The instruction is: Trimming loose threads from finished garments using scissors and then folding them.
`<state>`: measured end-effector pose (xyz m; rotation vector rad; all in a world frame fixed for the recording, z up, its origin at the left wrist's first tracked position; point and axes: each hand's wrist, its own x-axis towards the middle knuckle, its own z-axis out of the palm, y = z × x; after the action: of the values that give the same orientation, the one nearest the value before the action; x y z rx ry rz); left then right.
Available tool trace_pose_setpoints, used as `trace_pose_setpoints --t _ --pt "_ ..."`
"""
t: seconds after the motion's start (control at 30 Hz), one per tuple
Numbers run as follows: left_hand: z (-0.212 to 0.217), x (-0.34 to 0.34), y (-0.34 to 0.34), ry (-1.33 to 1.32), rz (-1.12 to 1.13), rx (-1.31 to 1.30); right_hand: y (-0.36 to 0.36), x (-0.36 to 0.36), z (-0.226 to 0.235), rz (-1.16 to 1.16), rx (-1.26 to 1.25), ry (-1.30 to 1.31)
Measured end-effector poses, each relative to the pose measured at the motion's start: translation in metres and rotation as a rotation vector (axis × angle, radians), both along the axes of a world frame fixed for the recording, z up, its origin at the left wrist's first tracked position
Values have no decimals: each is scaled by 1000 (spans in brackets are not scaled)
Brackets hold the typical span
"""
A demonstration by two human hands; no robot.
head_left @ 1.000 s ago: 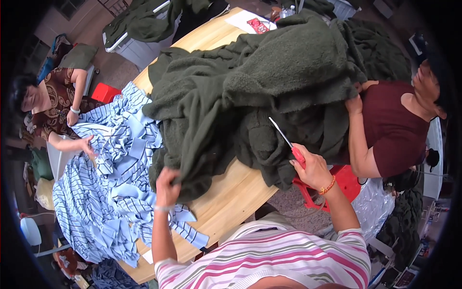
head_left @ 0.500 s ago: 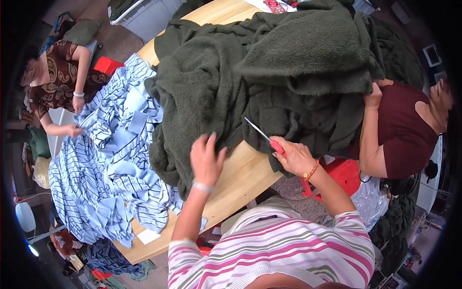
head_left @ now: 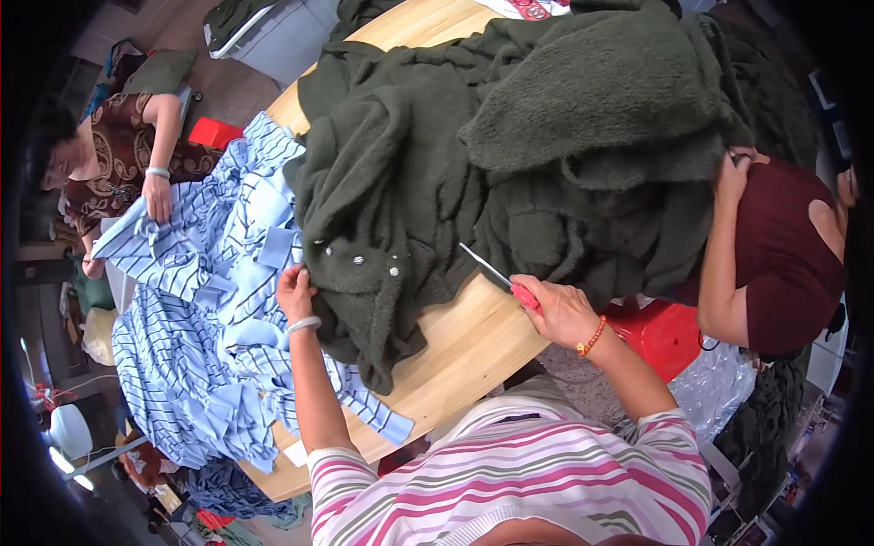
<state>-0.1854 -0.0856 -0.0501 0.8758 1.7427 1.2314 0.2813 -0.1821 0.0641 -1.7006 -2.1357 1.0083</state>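
A large dark green fleece garment (head_left: 410,173) lies heaped over the wooden table. My left hand (head_left: 296,293) is closed at its left edge, fingertips pinching the fabric. Several small shiny round buttons (head_left: 359,260) show on the fleece just right of that hand. In my right hand (head_left: 566,318) is a pair of red-handled scissors (head_left: 496,273), the slim blades together and pointing up and left over the garment's near edge. My fingers cover most of the handle.
Blue-and-white striped garments (head_left: 209,364) are piled on the table's left (head_left: 464,337). A person in a patterned top (head_left: 118,136) handles them. At the right, another person in maroon (head_left: 783,246) holds the green fleece. Red stools (head_left: 655,337) stand by the table.
My left hand has moved left and down from above the fleece to its edge, and the buttons have come into sight. The person at left has spread a striped piece.
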Motion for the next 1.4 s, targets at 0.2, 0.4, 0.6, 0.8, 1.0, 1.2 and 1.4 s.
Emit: trace_pose_setpoints --t 0.2,0.4,0.6,0.8,1.0,1.2,1.4 --pt "85 90 8 698 -64 435 21 -33 -6 114 -40 11" --pt "56 133 45 914 -447 364 14 -61 -19 181 -47 -20" --pt "14 97 59 793 -253 380 2 -66 -26 242 -152 -36" --pt "9 93 54 918 -252 267 16 -70 -17 185 -63 38" --pt "-6 98 78 1024 -254 163 46 -83 -4 168 23 84" --pt "-2 103 93 1132 -304 80 70 -104 -5 143 51 29" --pt "-14 78 90 78 -360 29 82 -117 -4 150 14 -9"
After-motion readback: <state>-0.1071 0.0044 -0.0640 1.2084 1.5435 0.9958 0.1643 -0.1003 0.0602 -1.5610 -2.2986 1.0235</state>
